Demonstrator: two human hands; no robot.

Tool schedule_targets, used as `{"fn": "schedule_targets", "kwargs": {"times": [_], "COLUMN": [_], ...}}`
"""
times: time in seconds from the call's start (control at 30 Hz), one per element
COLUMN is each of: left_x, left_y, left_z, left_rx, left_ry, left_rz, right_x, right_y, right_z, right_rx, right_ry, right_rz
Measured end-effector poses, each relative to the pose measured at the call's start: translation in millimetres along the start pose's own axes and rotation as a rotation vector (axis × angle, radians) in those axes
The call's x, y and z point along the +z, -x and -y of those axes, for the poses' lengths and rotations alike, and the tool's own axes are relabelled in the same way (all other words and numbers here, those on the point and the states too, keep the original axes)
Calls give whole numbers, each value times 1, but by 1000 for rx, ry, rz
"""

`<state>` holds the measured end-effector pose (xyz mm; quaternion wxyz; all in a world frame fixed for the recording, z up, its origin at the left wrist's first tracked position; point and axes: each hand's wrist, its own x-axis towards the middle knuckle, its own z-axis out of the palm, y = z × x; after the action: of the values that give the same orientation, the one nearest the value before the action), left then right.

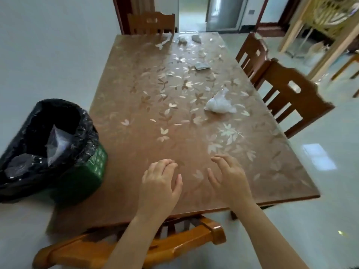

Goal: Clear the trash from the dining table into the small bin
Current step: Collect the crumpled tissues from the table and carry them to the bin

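A green small bin point(93, 169) lined with a black bag stands at the table's left edge and holds clear plastic trash point(56, 144). On the brown leaf-patterned dining table point(136, 94) lies a crumpled white plastic bag point(219, 103) toward the right. A small grey flat packet point(202, 66) sits farther back. At the far end lie a white strip point(165, 42) and two crumpled grey wads point(189, 38). My left hand point(159, 183) and my right hand point(229, 177) hover over the near edge, fingers curled and apart, holding nothing.
Wooden chairs stand at the near edge point(136, 247), along the right side point(287, 94) and at the far end point(151, 23). A white wall runs along the left. An open doorway lies beyond the table's far end.
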<state>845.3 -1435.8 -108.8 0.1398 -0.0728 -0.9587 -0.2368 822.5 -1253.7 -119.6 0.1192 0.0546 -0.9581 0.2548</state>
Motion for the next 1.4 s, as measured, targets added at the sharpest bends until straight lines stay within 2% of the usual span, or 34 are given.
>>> {"fn": "schedule_targets", "kwargs": {"times": [0.27, 0.47, 0.63, 0.77, 0.93, 1.1, 1.4], "left_x": [87, 156, 207, 249, 317, 396, 462], "left_y": [-5, -7, -10, -29, -75, -153, -295], "left_z": [-169, -300, -373, -414, -466, -522, -592], "left_rx": [278, 487, 639, 694, 697, 618, 428], "left_ry": [112, 211, 230, 211, 211, 257, 196], "left_rz": [122, 212, 366, 412, 448, 420, 305], "right_x": [-97, -173, -206, -223, -253, -282, -326], "right_y": [73, 129, 162, 170, 136, 53, -107], "right_z": [-155, -265, -328, -375, -450, -550, -676], "right_rx": [229, 423, 593, 689, 712, 670, 465], "right_ry": [17, 119, 159, 179, 249, 295, 279], "right_rz": [-88, -165, -246, -268, -282, -195, -125]}}
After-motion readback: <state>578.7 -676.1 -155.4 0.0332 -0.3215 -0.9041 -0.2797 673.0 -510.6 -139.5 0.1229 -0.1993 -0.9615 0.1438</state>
